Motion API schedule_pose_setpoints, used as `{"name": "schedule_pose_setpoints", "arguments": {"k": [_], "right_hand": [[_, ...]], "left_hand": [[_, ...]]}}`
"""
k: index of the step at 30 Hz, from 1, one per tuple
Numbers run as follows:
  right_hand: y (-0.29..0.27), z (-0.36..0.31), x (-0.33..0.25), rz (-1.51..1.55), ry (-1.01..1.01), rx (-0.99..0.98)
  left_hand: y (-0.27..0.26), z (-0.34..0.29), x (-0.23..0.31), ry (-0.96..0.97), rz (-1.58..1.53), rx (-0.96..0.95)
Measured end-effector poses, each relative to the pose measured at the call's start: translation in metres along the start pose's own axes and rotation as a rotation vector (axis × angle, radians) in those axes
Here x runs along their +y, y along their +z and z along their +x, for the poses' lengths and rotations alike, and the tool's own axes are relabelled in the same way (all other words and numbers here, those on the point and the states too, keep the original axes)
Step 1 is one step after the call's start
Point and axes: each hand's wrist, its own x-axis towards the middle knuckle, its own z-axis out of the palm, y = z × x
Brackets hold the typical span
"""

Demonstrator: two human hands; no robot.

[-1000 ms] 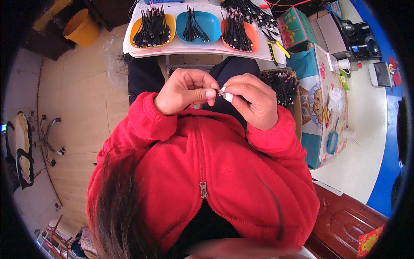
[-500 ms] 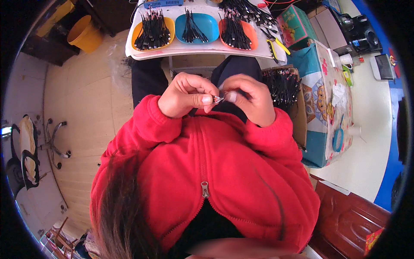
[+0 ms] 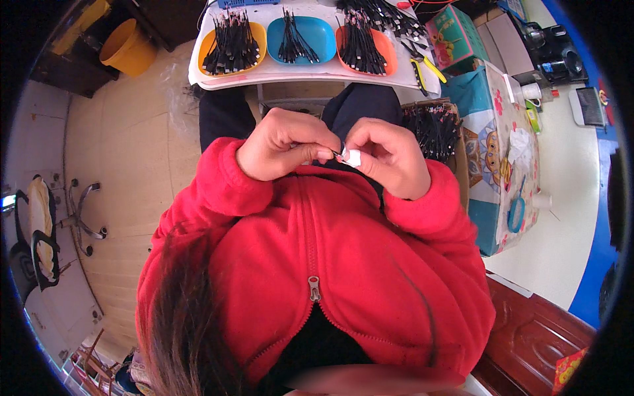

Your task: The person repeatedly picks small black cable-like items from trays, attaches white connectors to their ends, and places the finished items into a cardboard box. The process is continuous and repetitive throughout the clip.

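Above my lap, my left hand (image 3: 289, 146) pinches a short black cable (image 3: 339, 156) with a reddish bit showing near its end. My right hand (image 3: 391, 157) closes its thumb and fingers on the same end, so the fingertips of both hands almost meet. A small white piece (image 3: 353, 158) shows at my right thumb; whether it is a wrap on the thumb or a held part I cannot tell. Ahead on the white table (image 3: 284, 76) stand a yellow tray (image 3: 261, 55), a blue tray (image 3: 321, 32) and an orange tray (image 3: 386, 50), each holding black cables with plugs.
Yellow-handled pliers (image 3: 429, 68) lie at the table's right edge near more loose cables (image 3: 389, 18). Below them, a cardboard box (image 3: 462, 178) holds bundled cables. Scissors with blue handles (image 3: 517, 212) lie on the covered box at right. A yellow bucket (image 3: 129, 47) stands far left.
My right hand has turned and shifted slightly right, bringing the white piece at its thumb into view. The exposed wire ends are now mostly covered by my fingers.
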Motion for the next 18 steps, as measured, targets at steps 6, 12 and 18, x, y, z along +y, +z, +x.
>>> {"name": "schedule_pose_setpoints", "arguments": {"k": [6,12,18], "right_hand": [[0.005,-0.001,0.014,0.752,0.422,-0.081],[0.013,-0.01,-0.003,-0.634,-0.405,0.224],[0.018,-0.01,0.0,-0.279,-0.133,0.141]], "left_hand": [[0.0,0.0,0.002,0.175,0.214,-0.006],[0.005,-0.006,0.005,-0.029,-0.001,0.042],[0.009,-0.004,0.004,0.119,0.094,0.075]]}}
